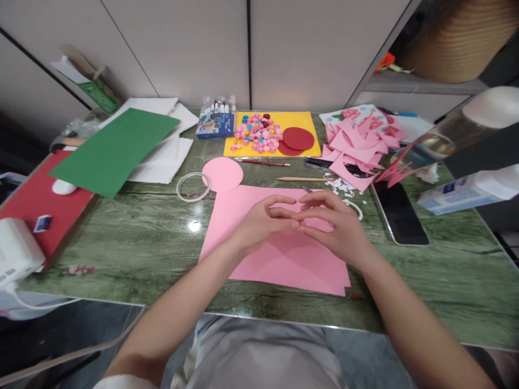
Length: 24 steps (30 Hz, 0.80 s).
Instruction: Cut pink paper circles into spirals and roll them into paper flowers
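Note:
My left hand and my right hand meet over a large pink paper sheet. The thumbs and fingers of both hands are curled, with their tips pressed together. Something tiny and pinkish seems to sit between the fingertips, too small and covered to name. Touching the sheet's far left corner is a pink paper circle, with a pale ring beside it. Beyond the sheet lie a wooden pencil and a red pencil. White paper bits are scattered past my right hand.
Small pink balls and dark red circles rest on yellow paper. Pink scraps, a phone and a white bottle stand right. Left are green paper, a marker box and a white charger.

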### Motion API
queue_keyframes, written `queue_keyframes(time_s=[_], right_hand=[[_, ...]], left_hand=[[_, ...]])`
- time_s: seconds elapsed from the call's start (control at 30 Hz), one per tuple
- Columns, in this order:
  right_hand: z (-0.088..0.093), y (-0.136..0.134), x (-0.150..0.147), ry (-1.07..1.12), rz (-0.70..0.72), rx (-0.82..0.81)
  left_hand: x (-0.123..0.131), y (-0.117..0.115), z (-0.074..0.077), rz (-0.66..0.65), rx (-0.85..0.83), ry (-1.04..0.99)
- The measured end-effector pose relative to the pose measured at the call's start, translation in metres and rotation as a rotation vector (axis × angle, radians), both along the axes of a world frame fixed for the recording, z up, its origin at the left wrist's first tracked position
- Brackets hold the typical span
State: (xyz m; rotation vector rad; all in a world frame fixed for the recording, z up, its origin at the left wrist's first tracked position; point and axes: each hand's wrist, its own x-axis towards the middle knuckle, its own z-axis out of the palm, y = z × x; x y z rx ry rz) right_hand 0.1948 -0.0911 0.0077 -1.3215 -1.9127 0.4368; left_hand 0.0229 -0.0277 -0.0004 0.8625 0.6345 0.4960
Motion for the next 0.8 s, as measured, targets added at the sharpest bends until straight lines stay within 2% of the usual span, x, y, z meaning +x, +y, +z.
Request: queue_keyframes(time_s=[0.13, 0.23, 0.33, 0.5, 0.6, 0.8], right_hand=[[0.000, 0.000, 0.002, -0.003, 0.081, -0.011], [0.000, 0.000, 0.002, -0.031, 0.118, -0.011], [0.000, 0.000, 0.001, -0.041, 0.092, 0.003], [0.000, 0.000, -0.001, -0.059, -0.016, 0.032], [0.000, 0.000, -0.003, -0.081, -0.029, 0.036], [0.001, 0.001, 0.001, -0.107, -0.016, 0.046]], left_hand=[[-0.005, 0.005, 0.001, -0.126, 0.120, 0.029], [-0.007, 0.006, 0.003, -0.170, 0.201, 0.083], [-0.006, 0.004, 0.004, -0.133, 0.204, 0.070], [0.002, -0.003, -0.002, -0.025, 0.056, -0.016], [0.005, -0.006, -0.004, -0.005, -0.001, -0.044], [0.002, -0.006, -0.004, 0.029, -0.004, 0.006]])
